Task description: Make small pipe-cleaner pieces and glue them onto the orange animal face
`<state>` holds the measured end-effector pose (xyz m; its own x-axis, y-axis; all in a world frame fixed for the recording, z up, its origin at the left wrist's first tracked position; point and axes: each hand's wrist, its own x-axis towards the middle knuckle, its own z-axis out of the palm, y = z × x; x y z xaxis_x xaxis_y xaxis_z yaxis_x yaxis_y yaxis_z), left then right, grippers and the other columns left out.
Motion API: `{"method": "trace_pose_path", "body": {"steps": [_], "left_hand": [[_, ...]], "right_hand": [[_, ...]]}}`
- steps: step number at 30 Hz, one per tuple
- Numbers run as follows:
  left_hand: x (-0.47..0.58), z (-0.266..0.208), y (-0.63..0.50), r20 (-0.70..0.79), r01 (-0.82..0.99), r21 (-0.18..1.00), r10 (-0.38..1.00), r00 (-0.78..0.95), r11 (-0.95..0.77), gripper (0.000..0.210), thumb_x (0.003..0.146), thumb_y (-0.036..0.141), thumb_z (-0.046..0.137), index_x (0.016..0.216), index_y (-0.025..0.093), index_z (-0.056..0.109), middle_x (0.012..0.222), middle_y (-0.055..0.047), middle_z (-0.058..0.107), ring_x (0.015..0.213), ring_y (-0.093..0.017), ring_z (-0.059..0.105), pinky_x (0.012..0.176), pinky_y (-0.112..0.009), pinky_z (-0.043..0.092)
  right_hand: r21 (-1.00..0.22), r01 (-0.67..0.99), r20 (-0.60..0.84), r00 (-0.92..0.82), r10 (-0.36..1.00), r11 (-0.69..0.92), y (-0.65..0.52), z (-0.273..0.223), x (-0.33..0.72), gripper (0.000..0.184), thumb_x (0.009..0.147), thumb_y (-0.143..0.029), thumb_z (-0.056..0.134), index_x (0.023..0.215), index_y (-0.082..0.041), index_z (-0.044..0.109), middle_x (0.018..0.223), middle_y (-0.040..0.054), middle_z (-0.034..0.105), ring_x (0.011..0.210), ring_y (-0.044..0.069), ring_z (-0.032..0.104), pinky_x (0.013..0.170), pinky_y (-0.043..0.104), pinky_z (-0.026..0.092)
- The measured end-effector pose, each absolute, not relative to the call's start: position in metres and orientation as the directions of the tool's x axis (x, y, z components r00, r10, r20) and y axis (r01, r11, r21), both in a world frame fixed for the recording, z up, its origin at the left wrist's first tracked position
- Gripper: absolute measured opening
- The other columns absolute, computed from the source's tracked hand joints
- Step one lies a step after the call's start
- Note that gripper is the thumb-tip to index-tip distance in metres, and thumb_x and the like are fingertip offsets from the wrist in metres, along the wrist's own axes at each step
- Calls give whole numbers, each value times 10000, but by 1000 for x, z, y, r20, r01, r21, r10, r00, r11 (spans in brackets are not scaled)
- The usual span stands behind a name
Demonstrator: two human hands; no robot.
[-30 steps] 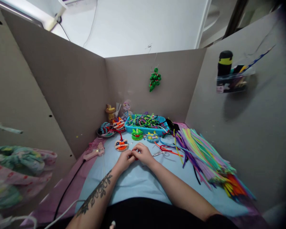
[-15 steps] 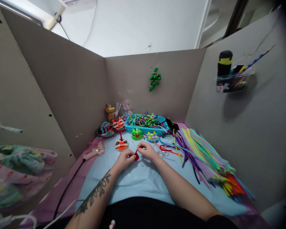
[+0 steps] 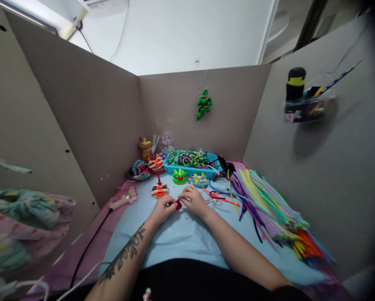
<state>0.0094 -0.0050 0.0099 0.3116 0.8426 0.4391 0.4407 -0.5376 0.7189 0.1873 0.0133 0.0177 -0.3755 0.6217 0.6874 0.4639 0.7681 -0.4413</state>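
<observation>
Between my hands is a small red piece of pipe cleaner (image 3: 178,205), rounded at its lower part. My left hand (image 3: 163,207) pinches its left side, fingers closed. At the top, the fingertips of my right hand (image 3: 192,200) are closed on the same piece. Beyond my left hand sits an orange and white pipe-cleaner animal face (image 3: 159,190) with a red stem. Past my right hand are a green animal face (image 3: 179,176) and a blue and yellow one (image 3: 200,180). Scissors (image 3: 215,201) lie right of my right hand.
A blue basket (image 3: 192,170) of tangled pipe cleaners stands at the back. Bundles of coloured pipe cleaners (image 3: 269,200) spread along the right. A pink glue gun (image 3: 125,200) with a black cord rests on the left. Grey panels (image 3: 175,100) enclose the table.
My right hand has shifted slightly left and down, closer to my left hand. Less of the red strand shows between the fingers. My left hand stays nearly still.
</observation>
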Motion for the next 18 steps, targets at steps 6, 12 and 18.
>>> {"method": "trace_pose_path", "body": {"steps": [6,12,18], "left_hand": [[8,6,-3,469,444,701,829,303,-559,139,742,217,540,682,162,652,655,-19,615,633,-127,529,589,-225,389],[9,7,-5,458,467,691,834,306,-551,128,730,196,542,663,157,645,635,-16,596,613,-121,518,582,-223,385],[8,8,-4,468,453,702,836,286,-549,138,739,213,537,675,163,648,644,-18,606,628,-126,524,581,-225,389]], "right_hand": [[-588,416,629,-303,716,693,7,20,183,127,748,-123,586,737,-201,685,714,23,614,740,157,537,735,298,399],[-697,381,560,-240,793,608,6,19,179,122,731,-127,568,671,-183,659,707,15,566,726,145,533,688,266,407],[-753,339,515,-229,826,564,9,16,180,105,709,-132,578,667,-178,663,695,12,574,713,140,537,663,253,409]]}}
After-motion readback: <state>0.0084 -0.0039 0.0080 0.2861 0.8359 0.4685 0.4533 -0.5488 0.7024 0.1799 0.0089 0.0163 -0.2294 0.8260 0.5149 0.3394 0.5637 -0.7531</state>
